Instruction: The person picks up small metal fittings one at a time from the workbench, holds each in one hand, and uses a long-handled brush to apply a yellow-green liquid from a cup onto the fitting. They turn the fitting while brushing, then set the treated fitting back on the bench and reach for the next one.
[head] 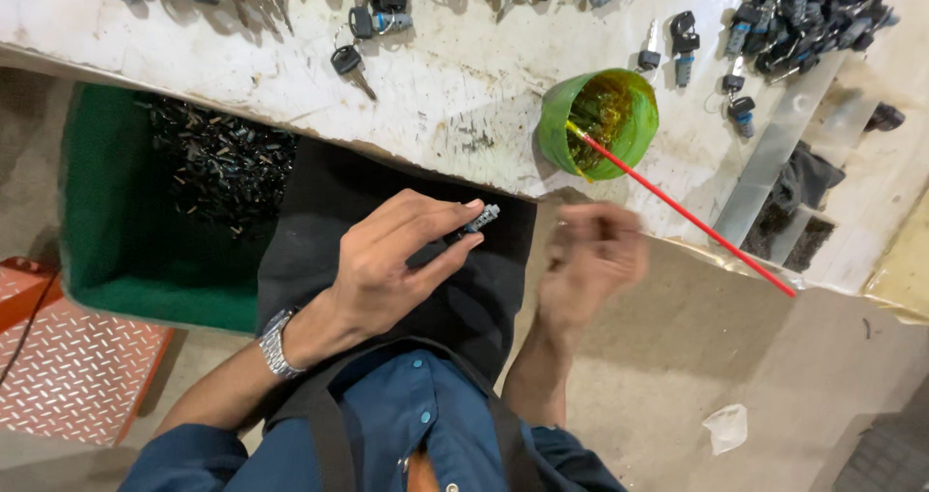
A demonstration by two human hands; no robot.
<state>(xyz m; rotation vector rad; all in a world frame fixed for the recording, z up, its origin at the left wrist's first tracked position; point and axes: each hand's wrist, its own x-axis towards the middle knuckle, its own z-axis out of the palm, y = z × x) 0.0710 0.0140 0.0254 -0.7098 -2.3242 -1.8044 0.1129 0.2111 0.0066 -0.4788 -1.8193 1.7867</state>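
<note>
My left hand (pixel 392 260) holds a small metal lock cylinder (pixel 481 219) between thumb and fingertips, over my dark-trousered lap. A metal watch sits on that wrist. My right hand (pixel 592 260) hovers beside it, blurred by motion, fingers curled; whether it holds anything cannot be made out. Just beyond both hands, a green cup (pixel 598 122) of yellowish grease stands on the white workbench (pixel 455 86), with a thin red stick (pixel 687 216) leaning out of it to the right.
Several keys and lock cylinders (pixel 803 13) lie scattered along the bench's far side. A green bin (pixel 106 221) holding several dark metal parts sits at left below the bench. A red tread plate (pixel 68 366) covers the floor at far left.
</note>
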